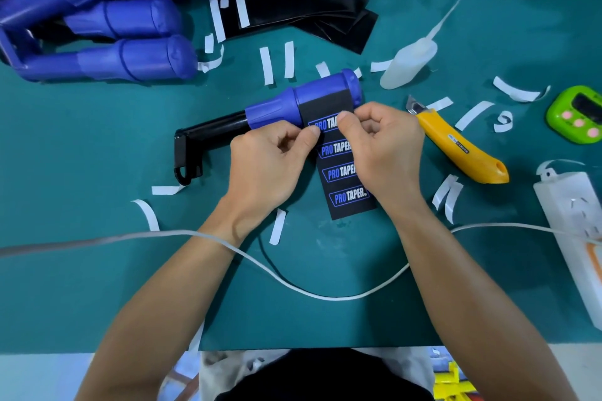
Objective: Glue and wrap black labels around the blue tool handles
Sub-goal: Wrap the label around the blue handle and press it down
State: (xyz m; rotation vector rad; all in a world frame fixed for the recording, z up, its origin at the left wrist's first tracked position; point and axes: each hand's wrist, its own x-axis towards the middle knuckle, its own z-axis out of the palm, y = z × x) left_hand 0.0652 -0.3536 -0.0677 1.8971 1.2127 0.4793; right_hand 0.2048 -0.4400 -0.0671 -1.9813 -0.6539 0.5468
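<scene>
the black label (346, 186) has its top end on the blue handle (312, 97) in the middle of the green mat (97, 270), but most of it lies flat, so the wrap looks just begun. the left hand (270, 159) and right hand (382, 148) both pinch the label by the handle. more handles (130, 57), spare labels (303, 10), a glue bottle (407, 62), a yellow knife (462, 150) and white paper strips (267, 65) lie around.

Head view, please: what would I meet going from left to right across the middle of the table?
Black bracket → left hand → right hand → yellow knife → green timer.
</scene>
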